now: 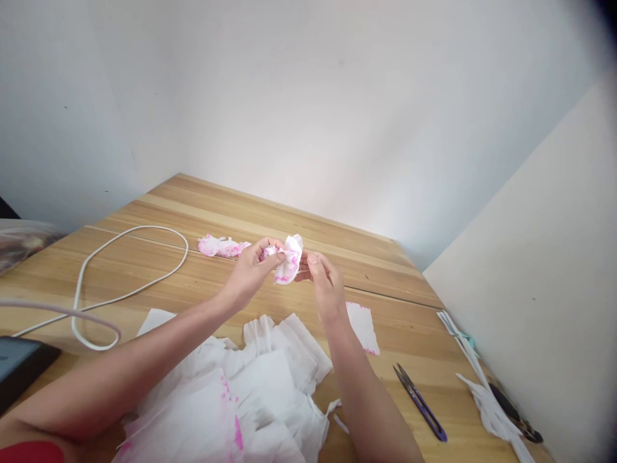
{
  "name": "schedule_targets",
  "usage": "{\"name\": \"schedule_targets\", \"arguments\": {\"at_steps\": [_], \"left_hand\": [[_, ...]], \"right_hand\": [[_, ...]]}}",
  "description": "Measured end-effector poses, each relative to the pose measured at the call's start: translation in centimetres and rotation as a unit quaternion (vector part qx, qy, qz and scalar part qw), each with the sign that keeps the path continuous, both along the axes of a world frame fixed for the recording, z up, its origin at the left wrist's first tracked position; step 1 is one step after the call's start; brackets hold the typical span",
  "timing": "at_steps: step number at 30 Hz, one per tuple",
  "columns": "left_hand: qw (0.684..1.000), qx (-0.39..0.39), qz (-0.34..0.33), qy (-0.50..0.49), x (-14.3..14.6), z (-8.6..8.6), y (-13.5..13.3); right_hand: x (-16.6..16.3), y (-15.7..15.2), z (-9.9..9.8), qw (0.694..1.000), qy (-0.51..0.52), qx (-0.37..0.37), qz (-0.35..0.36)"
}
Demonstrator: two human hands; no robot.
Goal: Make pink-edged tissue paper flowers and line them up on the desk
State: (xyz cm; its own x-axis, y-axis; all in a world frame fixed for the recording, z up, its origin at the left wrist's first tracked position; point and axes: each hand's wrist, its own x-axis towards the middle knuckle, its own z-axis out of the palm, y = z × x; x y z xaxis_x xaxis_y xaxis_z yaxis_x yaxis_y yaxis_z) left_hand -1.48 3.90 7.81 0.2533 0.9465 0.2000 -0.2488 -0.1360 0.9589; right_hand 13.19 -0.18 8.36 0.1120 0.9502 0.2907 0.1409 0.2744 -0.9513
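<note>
A crumpled white paper flower (290, 260) with pink edges is pinched between the thumb and fingers of my left hand (255, 267), held above the wooden table. Close against the flower's right side is my right hand (325, 280), its fingers curled and the thumb near them; what they grip, if anything, is too small to make out. Behind my left hand lies a row of pink-edged crumpled paper pieces (219, 245). A heap of thin white paper sheets (270, 379), some marked pink, spreads below my forearms. One flat pink-edged paper square (362, 328) rests right of my right wrist.
Purple-handled thread snips (420, 404) lie on the table (385, 289) at right. Beyond them are white strips (486, 399) and a dark-handled tool (513, 411) by the wall. A white cable (81, 276) loops at left, near a dark device (24, 363).
</note>
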Motion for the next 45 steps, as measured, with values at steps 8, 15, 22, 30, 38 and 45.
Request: {"name": "schedule_targets", "arguments": {"at_steps": [8, 15, 22, 30, 38, 45], "left_hand": [[0.999, 0.015, -0.034, -0.017, -0.1, 0.0, -0.1], [1.0, -0.001, -0.018, -0.016, 0.0, -0.2, 0.1], [1.0, 0.029, 0.0, 0.005, 0.1, 0.1, -0.1], [0.974, -0.131, -0.096, -0.16, 0.0, -0.6, 0.5], [0.994, -0.032, -0.075, -0.074, 0.0, -0.1, 0.0], [0.992, 0.078, -0.001, 0.099, 0.2, 0.1, -0.4]], "right_hand": [[-0.2, 0.3, 0.1, 0.998, -0.016, -0.032, -0.052], [-0.1, -0.2, 0.2, 1.0, 0.013, 0.01, -0.024], [-0.6, -0.3, 0.3, 0.997, -0.049, 0.017, -0.052], [0.4, 1.0, -0.7, 0.986, 0.149, -0.059, 0.044], [-0.3, 0.3, -0.5, 0.999, -0.011, -0.004, -0.032], [-0.7, 0.0, -0.4, 0.995, -0.075, 0.011, -0.061]]}}
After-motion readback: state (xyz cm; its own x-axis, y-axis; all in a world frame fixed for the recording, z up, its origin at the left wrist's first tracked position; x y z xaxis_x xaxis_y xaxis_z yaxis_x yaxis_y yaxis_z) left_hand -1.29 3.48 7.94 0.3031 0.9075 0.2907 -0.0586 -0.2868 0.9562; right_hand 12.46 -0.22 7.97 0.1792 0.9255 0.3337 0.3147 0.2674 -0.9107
